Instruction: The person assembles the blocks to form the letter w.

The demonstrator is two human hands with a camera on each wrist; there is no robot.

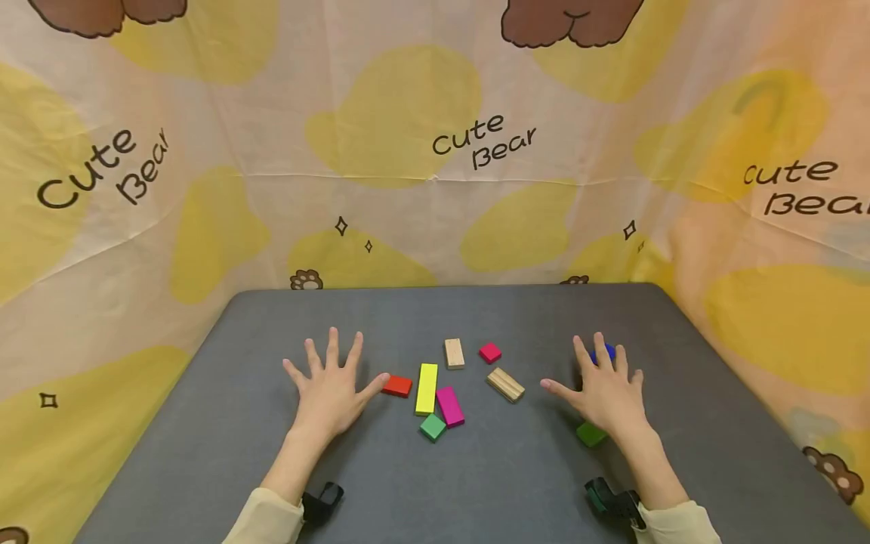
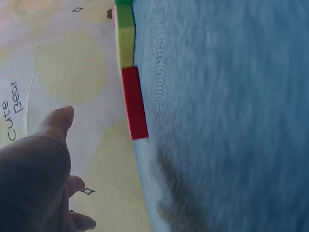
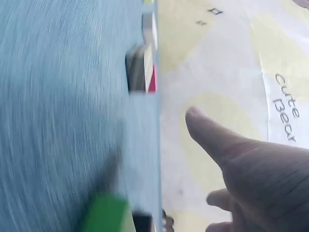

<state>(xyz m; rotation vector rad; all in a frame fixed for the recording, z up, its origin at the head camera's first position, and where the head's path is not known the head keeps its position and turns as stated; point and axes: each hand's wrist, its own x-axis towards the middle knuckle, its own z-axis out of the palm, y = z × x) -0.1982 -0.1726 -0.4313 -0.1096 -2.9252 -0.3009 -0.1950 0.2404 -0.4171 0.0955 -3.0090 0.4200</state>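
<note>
My left hand (image 1: pixel 329 393) hovers over the left of the table with fingers spread, holding nothing. Nearest it is a red block (image 1: pixel 397 386), close to the thumb tip; the left wrist view shows that block (image 2: pixel 134 102) apart from the thumb. On the right, my right hand (image 1: pixel 607 393) is also spread above the table and holds nothing. Its fingers partly hide a blue block (image 1: pixel 611 352), and a green block (image 1: pixel 591 434) lies below the hand. Between the hands lie a yellow block (image 1: pixel 426 389), a magenta block (image 1: pixel 450 406) and a green block (image 1: pixel 433 428).
Farther back are a plain wooden block (image 1: pixel 454 353) and a small pinkish-red block (image 1: pixel 490 353). A grooved wooden block (image 1: pixel 505 384) lies right of centre. The grey table (image 1: pixel 224 438) meets a patterned cloth (image 1: pixel 394 227) behind it and at its sides.
</note>
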